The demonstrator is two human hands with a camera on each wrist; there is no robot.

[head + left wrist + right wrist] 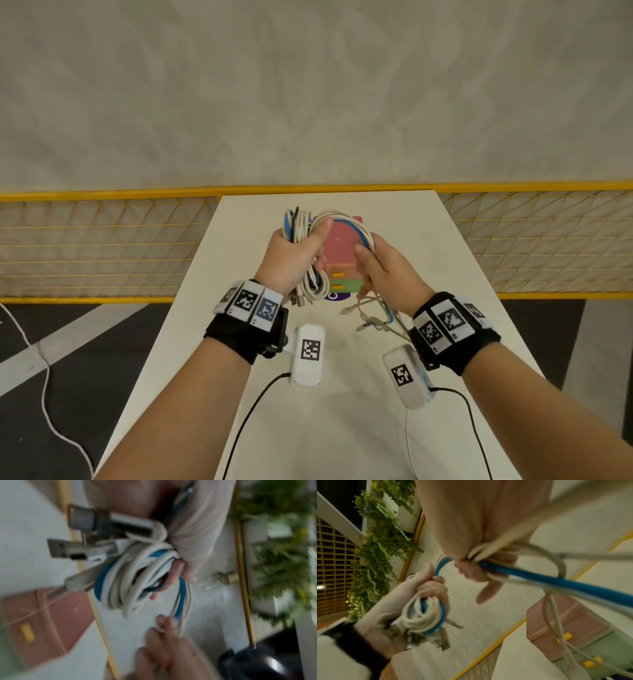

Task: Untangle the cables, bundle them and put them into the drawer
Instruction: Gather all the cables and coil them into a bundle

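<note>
My left hand (297, 255) grips a coiled bundle of white and blue cables (297, 229), held upright above the table; USB plugs (72, 549) stick out of its lower end. A loop of the same cables (346, 219) arcs over to my right hand (380, 265), which pinches the white and blue strands (539, 580) between curled fingers. Loose cable ends (368, 317) hang below my right hand onto the table. A small drawer unit (342, 255), pink on top with green below and yellow handles, stands on the table behind both hands, its drawers closed.
The white table (329, 428) is narrow, with edges close on both sides. A yellow mesh railing (102, 246) runs behind it. A white cord (44, 394) lies on the dark floor at the left. Green plants (382, 545) hang beyond the railing.
</note>
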